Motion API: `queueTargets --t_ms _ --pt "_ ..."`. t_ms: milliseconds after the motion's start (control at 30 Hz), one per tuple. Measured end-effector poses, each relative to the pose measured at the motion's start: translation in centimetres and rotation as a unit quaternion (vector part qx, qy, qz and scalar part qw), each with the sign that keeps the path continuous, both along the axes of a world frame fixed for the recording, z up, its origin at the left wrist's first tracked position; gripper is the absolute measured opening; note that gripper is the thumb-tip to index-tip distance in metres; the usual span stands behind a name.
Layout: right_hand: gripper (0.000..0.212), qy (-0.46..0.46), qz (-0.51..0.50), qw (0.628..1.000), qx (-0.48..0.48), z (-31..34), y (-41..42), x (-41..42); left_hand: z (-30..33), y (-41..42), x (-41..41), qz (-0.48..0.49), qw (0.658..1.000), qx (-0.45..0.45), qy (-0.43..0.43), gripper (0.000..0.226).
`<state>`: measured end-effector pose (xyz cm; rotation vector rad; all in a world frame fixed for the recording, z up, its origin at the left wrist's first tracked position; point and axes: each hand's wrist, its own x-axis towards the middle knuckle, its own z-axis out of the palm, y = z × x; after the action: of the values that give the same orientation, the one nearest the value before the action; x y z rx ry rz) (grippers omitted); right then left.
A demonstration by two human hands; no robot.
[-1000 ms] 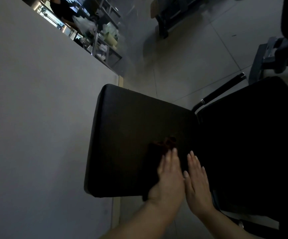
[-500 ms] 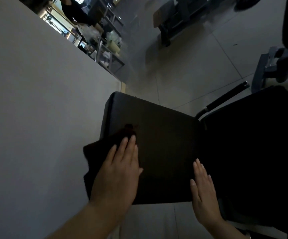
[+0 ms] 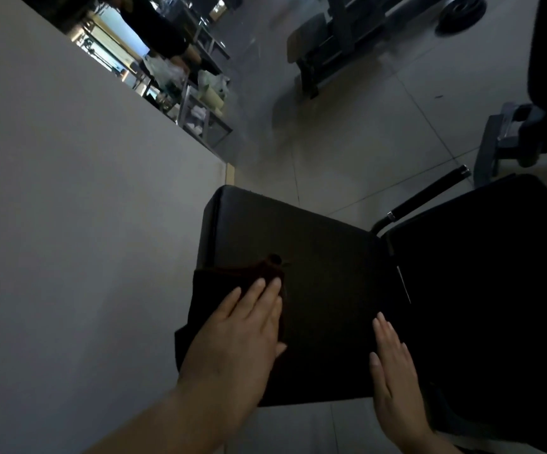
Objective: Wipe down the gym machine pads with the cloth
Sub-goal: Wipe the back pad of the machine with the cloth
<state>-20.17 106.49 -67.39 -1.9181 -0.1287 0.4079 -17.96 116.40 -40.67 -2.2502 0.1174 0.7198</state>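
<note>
A person presses a dark cloth (image 3: 229,290) flat on a black gym machine pad (image 3: 314,280).

The left hand (image 3: 242,335) lies palm-down on the cloth at the pad's left edge, beside a pale wall (image 3: 69,224), fingers straight and together, not gripping. The right hand (image 3: 395,365) rests flat and empty on the pad's right side, fingers extended, next to a second black pad (image 3: 482,290).

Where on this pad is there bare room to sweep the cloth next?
Bare: the pad between the left hand on the cloth and the right hand, plus the whole far half. Crowded: the wall-side edge under the cloth, and the near right corner under the right hand.
</note>
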Motion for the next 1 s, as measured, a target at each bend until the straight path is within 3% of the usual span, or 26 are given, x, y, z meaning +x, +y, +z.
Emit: queueTargets --t_ms 167,267,367,533,767,867,1000 --pt "0.062 -0.005 0.001 1.000 0.022 0.1 -0.3 0.1 -0.1 2.0 6.7 0.038 0.984 0.019 -0.173 0.057" --pt "0.063 -0.013 0.003 0.999 0.032 0.0 -0.4 -0.1 -0.6 1.9 6.9 0.075 0.977 0.012 -0.201 0.058" --pt "0.068 -0.018 0.000 0.999 0.032 -0.2 -0.5 -0.3 -0.8 1.9 2.3 0.066 0.969 -0.068 -0.228 0.056" --pt "0.061 -0.004 0.013 1.000 0.020 0.0 -0.5 -0.1 -0.8 2.0 -3.4 0.079 0.967 -0.139 -0.196 0.061" --pt "0.064 -0.001 0.014 1.000 0.016 0.4 -0.5 -0.1 0.3 3.9 8.7 0.133 0.933 -0.142 -0.302 0.057" --pt "0.060 -0.004 0.013 1.000 0.018 0.3 -0.5 -0.2 0.2 4.0 7.8 0.100 0.946 -0.126 -0.282 0.056" --pt "0.056 -0.016 0.009 0.999 0.029 -0.1 -0.5 -0.3 -0.7 2.7 0.3 -0.018 0.965 -0.122 -0.230 0.053"
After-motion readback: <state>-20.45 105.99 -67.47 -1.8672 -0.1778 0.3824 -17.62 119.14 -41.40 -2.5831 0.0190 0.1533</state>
